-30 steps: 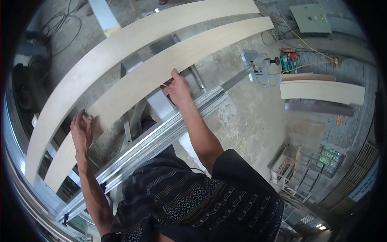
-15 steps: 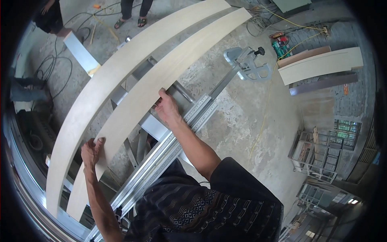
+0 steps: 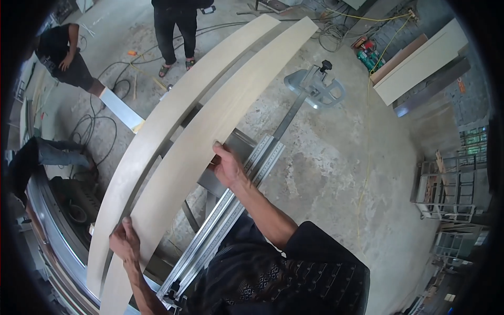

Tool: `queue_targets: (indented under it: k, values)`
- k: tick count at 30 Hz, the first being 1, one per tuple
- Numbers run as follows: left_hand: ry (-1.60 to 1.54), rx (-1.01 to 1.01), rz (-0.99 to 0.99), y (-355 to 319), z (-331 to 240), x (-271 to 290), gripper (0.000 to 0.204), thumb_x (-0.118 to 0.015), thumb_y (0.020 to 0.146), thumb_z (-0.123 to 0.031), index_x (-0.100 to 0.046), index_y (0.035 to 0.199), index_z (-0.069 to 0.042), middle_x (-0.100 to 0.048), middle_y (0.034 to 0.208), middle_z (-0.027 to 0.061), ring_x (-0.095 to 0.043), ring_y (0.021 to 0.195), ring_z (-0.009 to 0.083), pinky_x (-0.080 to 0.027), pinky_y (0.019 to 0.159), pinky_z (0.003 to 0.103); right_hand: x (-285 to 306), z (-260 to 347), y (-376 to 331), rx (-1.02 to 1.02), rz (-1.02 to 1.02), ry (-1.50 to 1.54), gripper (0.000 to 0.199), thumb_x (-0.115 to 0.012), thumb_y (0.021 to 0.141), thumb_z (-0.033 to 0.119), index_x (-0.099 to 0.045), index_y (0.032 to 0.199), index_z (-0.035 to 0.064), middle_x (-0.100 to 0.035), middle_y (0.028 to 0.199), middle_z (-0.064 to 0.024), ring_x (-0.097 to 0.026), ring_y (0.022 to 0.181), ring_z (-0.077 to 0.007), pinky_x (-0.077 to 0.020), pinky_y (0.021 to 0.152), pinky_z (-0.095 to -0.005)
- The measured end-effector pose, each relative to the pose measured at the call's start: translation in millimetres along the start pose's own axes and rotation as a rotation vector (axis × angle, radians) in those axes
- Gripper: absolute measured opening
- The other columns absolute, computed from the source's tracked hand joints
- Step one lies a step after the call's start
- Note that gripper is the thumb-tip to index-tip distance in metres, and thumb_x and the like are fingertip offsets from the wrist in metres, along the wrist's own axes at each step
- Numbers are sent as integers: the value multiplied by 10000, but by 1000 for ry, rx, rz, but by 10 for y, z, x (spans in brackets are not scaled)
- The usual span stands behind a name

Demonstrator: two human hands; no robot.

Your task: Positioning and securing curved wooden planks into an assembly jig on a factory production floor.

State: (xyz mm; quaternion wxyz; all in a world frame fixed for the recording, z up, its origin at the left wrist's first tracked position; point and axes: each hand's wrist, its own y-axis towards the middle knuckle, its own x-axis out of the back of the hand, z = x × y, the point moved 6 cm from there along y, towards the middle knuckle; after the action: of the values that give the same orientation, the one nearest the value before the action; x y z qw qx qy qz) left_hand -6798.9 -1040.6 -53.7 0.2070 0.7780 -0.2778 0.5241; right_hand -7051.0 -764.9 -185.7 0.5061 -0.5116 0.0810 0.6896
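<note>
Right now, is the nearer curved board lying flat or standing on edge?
Flat: the nearer curved board shows its broad face upward, the right hand gripping its edge.

Head view, one — left unit of a side-by-side fisheye pair, head-worn, stationed above the near edge of the twin metal rail (image 3: 216, 216), facing steeply down past the wearer's dark shirt (image 3: 299, 278). Range: close over left hand (image 3: 125, 242) and right hand (image 3: 229, 167) — coverage wide, reaching concrete floor (image 3: 325, 210) beyond the rail's far end.

The gray floor (image 3: 325, 173) has pale patches. On the right, a metal rack (image 3: 446, 188) stands near a gray wall (image 3: 476, 111) with a window (image 3: 474, 139).
</note>
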Motion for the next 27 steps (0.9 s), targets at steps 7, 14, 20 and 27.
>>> queue_targets:
  k: [7,14,20,27]
  values:
    - [-47,-36,-131,-634,-3,769,579,-559,1033,-428,-559,679,30,-438,541,44,-372,559,117,-331,517,334,-351,176,-698,72,172,25,264,-614,983,173,-591,1216,52,-666,1090,-53,-681,970,-157,-614,830,-387]
    - [-117,-58,-204,-1337,156,1026,567,-576,1036,-393,-588,683,50,-471,552,11,-397,555,91,-329,507,297,-392,282,-1425,106,268,-32,291,-640,970,205,-578,1197,35,-676,1077,-72,-717,931,-183,-625,833,-371]
    - [-91,-37,-251,-1806,307,1133,538,-572,1036,-367,-642,722,64,-542,569,38,-438,568,107,-377,527,318,-332,322,-1960,92,312,-76,260,-663,947,206,-584,1151,65,-657,1016,-32,-712,920,-156,-627,821,-338]
    - [-156,-111,-368,-1987,369,1087,637,-542,1044,-447,-596,671,66,-484,526,39,-378,528,110,-291,469,346,-230,330,-2144,89,367,-143,488,-692,933,277,-521,1320,32,-605,1105,-74,-674,963,-159,-608,818,-318]
